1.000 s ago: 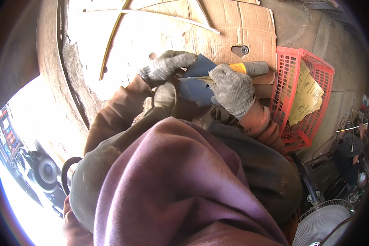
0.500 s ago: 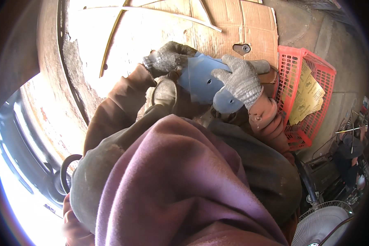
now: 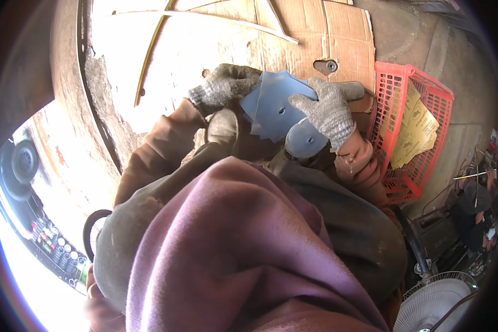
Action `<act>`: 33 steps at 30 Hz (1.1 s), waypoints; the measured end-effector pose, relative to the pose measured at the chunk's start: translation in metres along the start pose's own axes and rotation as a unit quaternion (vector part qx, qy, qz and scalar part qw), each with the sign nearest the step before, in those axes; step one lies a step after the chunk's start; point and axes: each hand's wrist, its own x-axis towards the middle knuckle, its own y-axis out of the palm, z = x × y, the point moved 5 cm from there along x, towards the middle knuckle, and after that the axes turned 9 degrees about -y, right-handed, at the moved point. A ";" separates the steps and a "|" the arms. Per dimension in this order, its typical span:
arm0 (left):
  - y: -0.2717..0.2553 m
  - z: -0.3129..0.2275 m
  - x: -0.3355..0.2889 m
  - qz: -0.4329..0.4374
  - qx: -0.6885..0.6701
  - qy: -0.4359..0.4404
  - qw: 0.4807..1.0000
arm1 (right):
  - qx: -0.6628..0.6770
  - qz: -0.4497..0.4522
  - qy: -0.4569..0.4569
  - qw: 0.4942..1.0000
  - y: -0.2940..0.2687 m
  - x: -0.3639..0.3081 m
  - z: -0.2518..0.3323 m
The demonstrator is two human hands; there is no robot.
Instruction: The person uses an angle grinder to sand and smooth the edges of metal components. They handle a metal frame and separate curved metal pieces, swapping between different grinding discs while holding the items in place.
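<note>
Blue flat sheets (image 3: 271, 102), apparently several overlapping with pointed corners, lie fanned out between my hands. A small dark hole shows near the middle. A rounded blue piece (image 3: 306, 139), also with a hole, sits at their lower right. My left hand (image 3: 224, 86), in a grey knit glove, grips the upper left edge of the sheets with its fingertips. On the right edge, my right hand (image 3: 331, 110), gloved the same way, holds the sheets between thumb and fingers. My shoe (image 3: 223, 127) shows just below the left hand.
Flattened cardboard (image 3: 348, 33) covers the ground ahead, with thin metal strips (image 3: 232, 21) and a small plate with a round fitting (image 3: 326, 67) on it. To the right stands a red plastic basket (image 3: 393, 110) holding yellow printed sheets (image 3: 418, 133). A fan (image 3: 437, 304) is at lower right.
My left hand has shifted slightly left and down, its fingers now at the sheets' edge. The blue sheets have turned a little. At the far left, a dark vehicle has moved.
</note>
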 end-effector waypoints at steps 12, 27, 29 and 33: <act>0.005 0.003 -0.009 -0.017 -0.059 -0.016 0.998 | 0.035 -0.018 0.014 0.999 -0.002 -0.002 0.001; 0.013 -0.013 -0.012 -0.039 0.021 0.065 0.997 | -0.141 -0.045 -0.066 0.987 -0.034 0.010 0.032; 0.018 -0.023 -0.013 -0.026 0.093 0.118 0.988 | -0.128 -0.008 -0.116 0.985 -0.030 0.018 0.044; 0.026 -0.037 -0.015 0.012 0.181 0.199 0.963 | -0.127 0.054 -0.228 0.964 -0.010 0.030 0.060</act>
